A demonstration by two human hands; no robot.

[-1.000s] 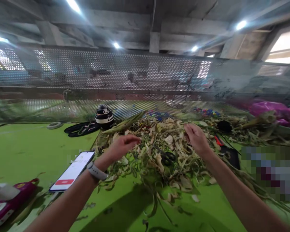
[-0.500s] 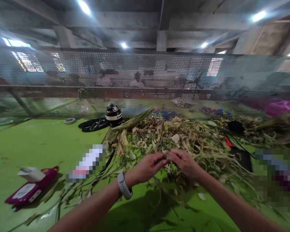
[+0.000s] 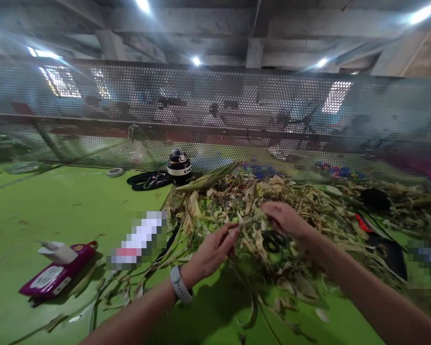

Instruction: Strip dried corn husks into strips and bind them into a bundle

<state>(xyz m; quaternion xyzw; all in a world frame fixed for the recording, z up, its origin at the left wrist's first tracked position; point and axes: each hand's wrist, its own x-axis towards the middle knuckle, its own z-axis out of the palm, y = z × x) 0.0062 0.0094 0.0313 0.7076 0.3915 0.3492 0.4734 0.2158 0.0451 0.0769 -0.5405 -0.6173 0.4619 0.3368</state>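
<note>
Over the heap of dried plant scraps (image 3: 215,201), my left hand (image 3: 215,244) pinches one end of a thin pale plant stem (image 3: 249,221). A light grey watch band (image 3: 180,285) is around the left wrist. My right hand (image 3: 285,219), higher and further right, has its fingers closed at the other end of this stem, so it spans the gap between both hands. Just below the right hand, black loops like scissor handles (image 3: 274,240) lie among the dry leaves. Fingertips of the right hand are partly hidden.
A purple power bank-like device (image 3: 59,273) with a white plug lies left on the green table (image 3: 57,206). Behind stand a black round container (image 3: 179,167) and a coiled black cable (image 3: 149,180). A perforated metal screen (image 3: 215,105) runs along the back. A black pouch (image 3: 388,254) lies right.
My hands have moved apart: the right went up and to the right, the left slightly down and left. The stem now shows stretched between them, and the black loops have come into sight.
</note>
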